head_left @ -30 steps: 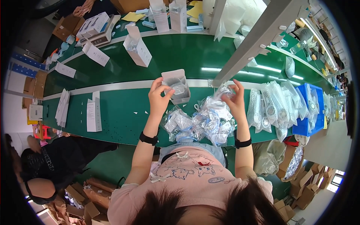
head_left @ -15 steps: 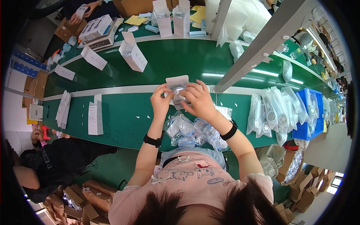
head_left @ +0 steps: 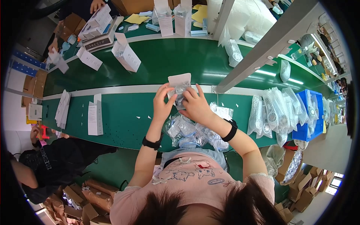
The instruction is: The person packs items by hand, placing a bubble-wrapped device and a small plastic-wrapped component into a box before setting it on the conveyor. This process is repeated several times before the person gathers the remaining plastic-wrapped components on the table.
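Observation:
In front of me, a small white box (head_left: 179,79) stands with its top flap up. A clear plastic bag (head_left: 181,88) with small parts, too blurred to name, bulges at its opening. My left hand (head_left: 163,102) is closed at the box's left side, thumb and fingers on the bag. From the right, my right hand (head_left: 195,104) has its fingers bent onto the same bag, pressing it against the box. Just below my hands, a pile of clear bags (head_left: 191,132) with parts lies at the table's near edge.
Bubble-wrap pouches (head_left: 270,112) lie to the right, by a blue bin (head_left: 318,123). A white box (head_left: 95,117) stands left, near stacked flat cartons (head_left: 63,110). Beyond the rail, an open box (head_left: 126,56) sits on the green belt. A metal post (head_left: 258,52) slants at right.
My hands and the box have shifted slightly, with the right fingers closer over the bag. Boxes on the belt have moved left. A co-worker's hand now holds the leftmost one.

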Demonstrator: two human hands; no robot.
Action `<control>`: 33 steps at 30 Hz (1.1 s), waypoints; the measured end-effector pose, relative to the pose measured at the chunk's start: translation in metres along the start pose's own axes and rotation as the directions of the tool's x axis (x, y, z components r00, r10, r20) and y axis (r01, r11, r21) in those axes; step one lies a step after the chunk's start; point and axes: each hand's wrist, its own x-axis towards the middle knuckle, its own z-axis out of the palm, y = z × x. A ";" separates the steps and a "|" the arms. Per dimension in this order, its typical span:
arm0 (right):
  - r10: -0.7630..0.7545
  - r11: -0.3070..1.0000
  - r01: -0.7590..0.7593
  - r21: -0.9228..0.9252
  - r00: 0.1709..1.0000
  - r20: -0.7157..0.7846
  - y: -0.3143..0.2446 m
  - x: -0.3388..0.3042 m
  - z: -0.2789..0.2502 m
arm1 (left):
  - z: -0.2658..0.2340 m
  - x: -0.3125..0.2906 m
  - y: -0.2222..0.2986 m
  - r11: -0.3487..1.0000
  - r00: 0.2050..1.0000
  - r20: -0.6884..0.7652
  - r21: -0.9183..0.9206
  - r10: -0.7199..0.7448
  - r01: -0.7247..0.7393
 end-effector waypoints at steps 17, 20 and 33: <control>0.259 0.407 -0.132 0.904 0.966 0.025 0.062 0.045 0.055 | -0.234 -0.063 -0.147 0.116 0.740 -0.593 0.750 -0.318 0.651; 0.377 0.312 -0.101 0.945 0.926 -0.025 0.079 0.084 0.053 | -0.141 -0.050 -0.087 0.419 0.857 -0.418 0.749 -0.300 0.513; 0.354 0.821 -0.282 0.496 0.934 -0.056 0.185 0.136 0.088 | -0.059 -0.054 -0.059 0.836 0.939 0.173 0.523 -0.297 0.169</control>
